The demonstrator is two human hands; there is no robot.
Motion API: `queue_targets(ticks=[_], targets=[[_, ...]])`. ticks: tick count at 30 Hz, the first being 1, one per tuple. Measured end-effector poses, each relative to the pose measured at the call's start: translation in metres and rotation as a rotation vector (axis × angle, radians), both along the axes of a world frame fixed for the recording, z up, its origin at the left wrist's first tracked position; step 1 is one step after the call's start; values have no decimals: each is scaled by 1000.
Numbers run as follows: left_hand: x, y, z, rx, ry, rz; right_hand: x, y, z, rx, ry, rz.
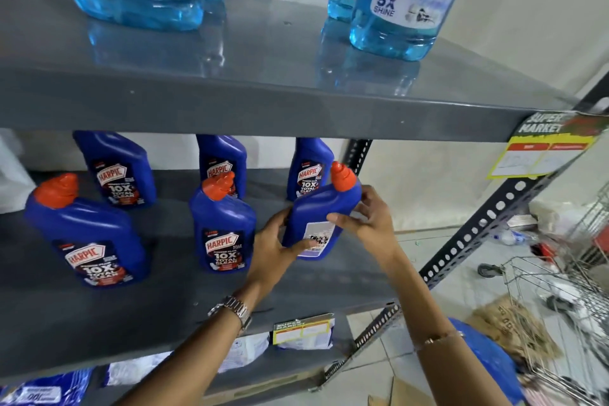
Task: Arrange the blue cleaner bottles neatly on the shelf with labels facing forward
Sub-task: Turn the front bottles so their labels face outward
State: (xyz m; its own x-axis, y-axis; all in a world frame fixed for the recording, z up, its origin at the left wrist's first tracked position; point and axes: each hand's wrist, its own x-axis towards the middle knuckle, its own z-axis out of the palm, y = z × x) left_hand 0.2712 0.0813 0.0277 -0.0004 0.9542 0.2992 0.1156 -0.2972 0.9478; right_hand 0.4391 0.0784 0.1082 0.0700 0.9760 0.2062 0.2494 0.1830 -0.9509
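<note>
Both hands grip one dark blue cleaner bottle with an orange cap, at the right of the middle shelf. Its back label with the barcode faces me. My left hand clasps its lower left side. My right hand wraps the right side, thumb across the front. Several more blue bottles stand on the same shelf with front labels toward me: front left, front middle, and three behind, back left, back middle and back right.
The upper shelf carries light blue glass-cleaner bottles. A perforated black shelf post rises at right with a yellow price tag. A wire trolley and cardboard lie on the floor at right. White packets sit on the shelf below.
</note>
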Motion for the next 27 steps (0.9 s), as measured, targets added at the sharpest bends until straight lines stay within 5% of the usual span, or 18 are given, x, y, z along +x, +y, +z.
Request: queue_targets(ticks=[6, 10, 13, 18, 21, 27], targets=[[7, -7, 32, -8, -76, -166, 7, -15, 35, 119, 18, -43], [27, -34, 26, 53, -55, 82, -5, -23, 32, 99, -28, -187], [48, -51, 22, -10, -62, 64, -21, -32, 23, 79, 1, -301], [45, -45, 20, 23, -9, 134, -13, -35, 39, 47, -238, 10], [29, -38, 24, 28, 47, 6, 1, -25, 58, 66, -410, 199], [20, -16, 34, -21, 77, -193, 1, -12, 65, 142, -254, 84]])
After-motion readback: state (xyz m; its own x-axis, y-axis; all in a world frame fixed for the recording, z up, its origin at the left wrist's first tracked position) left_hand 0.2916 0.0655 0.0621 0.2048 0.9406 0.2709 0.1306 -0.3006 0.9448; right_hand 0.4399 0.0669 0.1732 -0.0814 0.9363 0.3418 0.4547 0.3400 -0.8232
